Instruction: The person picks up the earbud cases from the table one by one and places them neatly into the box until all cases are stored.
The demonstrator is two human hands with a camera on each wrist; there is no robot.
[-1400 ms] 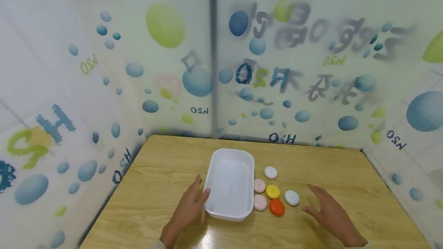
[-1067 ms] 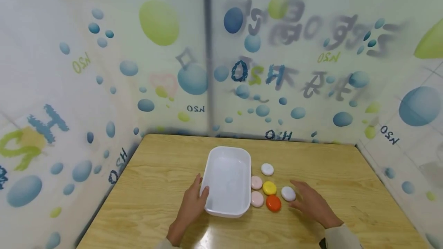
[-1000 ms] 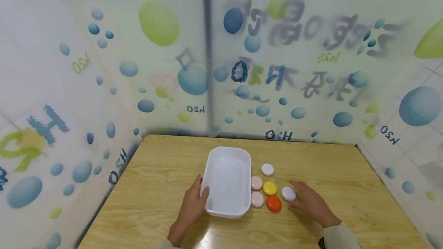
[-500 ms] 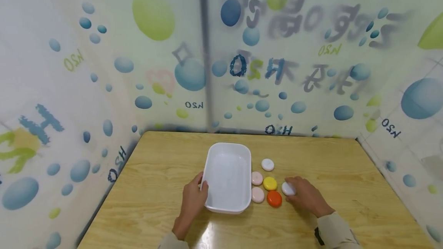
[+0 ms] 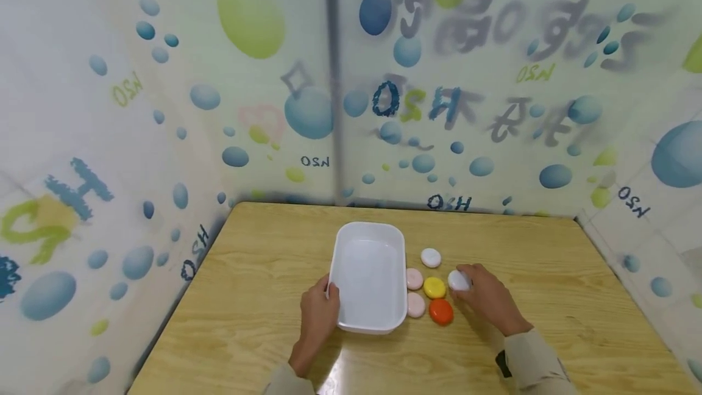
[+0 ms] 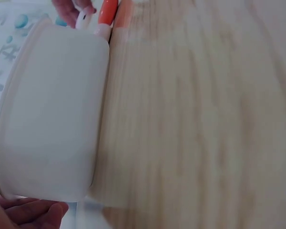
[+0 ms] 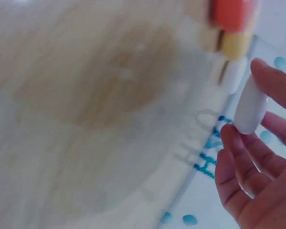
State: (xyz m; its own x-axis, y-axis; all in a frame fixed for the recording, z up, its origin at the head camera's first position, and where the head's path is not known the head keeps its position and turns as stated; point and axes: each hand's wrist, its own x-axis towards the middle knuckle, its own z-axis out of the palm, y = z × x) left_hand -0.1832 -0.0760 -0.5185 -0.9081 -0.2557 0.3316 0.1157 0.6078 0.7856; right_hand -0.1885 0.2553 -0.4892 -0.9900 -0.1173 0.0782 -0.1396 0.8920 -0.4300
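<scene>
A deep white rectangular tray sits on the wooden table. My left hand grips its near left wall, thumb over the rim and fingers outside; the wrist view shows the tray's side with fingers curled at its end. My right hand pinches a glossy white disc between thumb and fingertips, raised on edge in the right wrist view. Left of that hand lie a yellow disc and a red disc. Two pale pink discs lie close along the tray's right side.
Another white disc lies behind the yellow one. The wooden table meets a patterned curtain-like wall at the back, with more of it on both sides.
My right hand came in from the right, closed on the nearest white disc and raised it slightly. The left hand stays at the tray, which keeps its place by the pink discs.
</scene>
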